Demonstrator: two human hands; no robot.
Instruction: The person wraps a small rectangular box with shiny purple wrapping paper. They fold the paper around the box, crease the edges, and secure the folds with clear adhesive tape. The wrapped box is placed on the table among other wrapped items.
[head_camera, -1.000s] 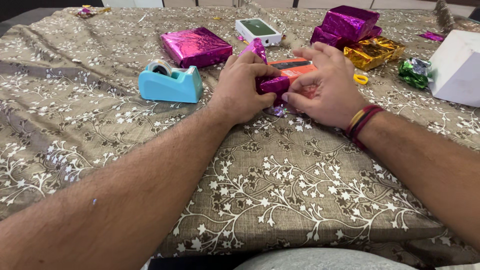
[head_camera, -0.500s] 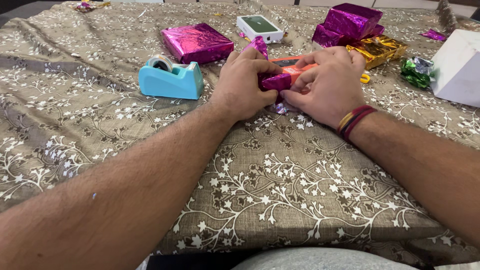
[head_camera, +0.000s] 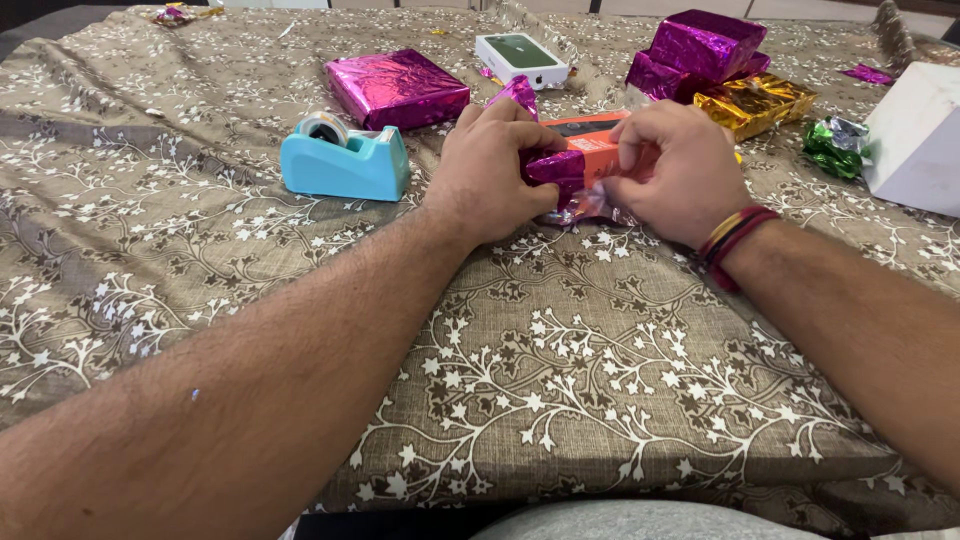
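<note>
Where both hands pinch | orange box (head_camera: 590, 150) in magenta foil | lies between them

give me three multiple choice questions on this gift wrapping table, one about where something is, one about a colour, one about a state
1. Where does the tape dispenser stand?
A. to the left of the left hand
B. on top of the gold parcel
C. in the person's lap

2. What colour is the foil being folded over the orange box?
A. green
B. magenta
C. silver

3. How far is the orange box covered?
A. fully wrapped
B. partly wrapped, orange showing
C. bare, no foil on it

Answers:
1. A: the light blue dispenser sits on the patterned cloth, left of the left hand.
2. B: the shiny foil pinched under the left hand is magenta, like the wrapped flat parcel behind.
3. B: foil covers the near left end, while orange shows between the left hand and the right hand.
</note>
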